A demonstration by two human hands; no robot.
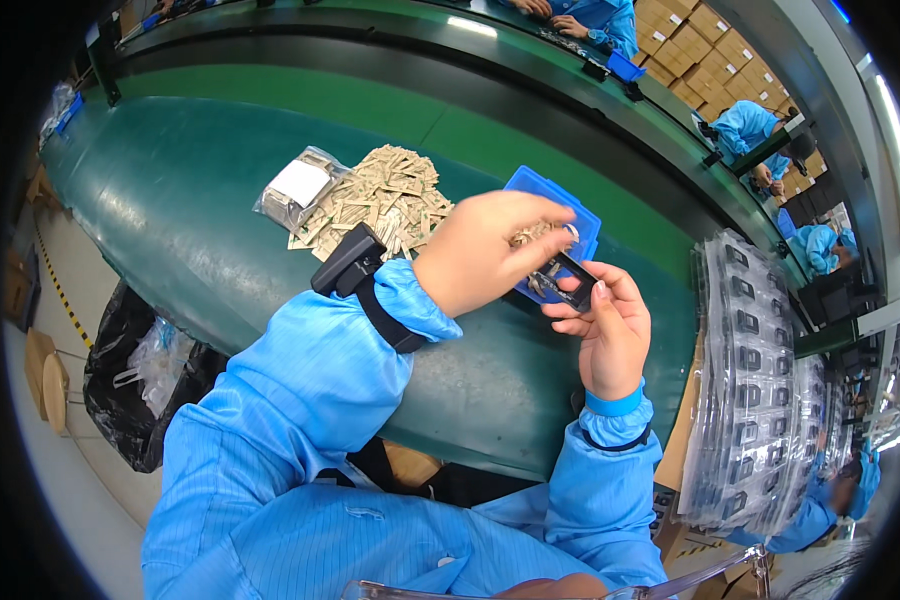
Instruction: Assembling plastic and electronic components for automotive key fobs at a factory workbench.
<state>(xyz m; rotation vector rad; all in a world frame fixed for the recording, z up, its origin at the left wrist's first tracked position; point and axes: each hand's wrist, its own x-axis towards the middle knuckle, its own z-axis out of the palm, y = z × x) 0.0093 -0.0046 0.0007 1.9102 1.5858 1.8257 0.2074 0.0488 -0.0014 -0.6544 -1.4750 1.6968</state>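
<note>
My right hand (612, 330) grips a small black plastic housing (576, 288) between thumb and fingers, in front of a blue bin (526, 183). Over the bin reaches my left hand (492, 245), slightly blurred, its thumb and fingertips drawn together close to the housing's upper end. Whatever they pinch is too small to make out. Small tan and metallic pieces show inside the bin, partly hidden by my left hand. Left of that hand lies a heap of small flat tan pieces (395, 190), with a clear plastic bag (305, 185) bearing a white label against its left side.
A dark green table (190, 190) carries these things. Stacked clear trays (750, 370) with black parts stand at the right. A black rubbish bag (120, 385) hangs open at lower left. Beyond the table's far side runs a long bench (350, 30), where other people in blue work.
</note>
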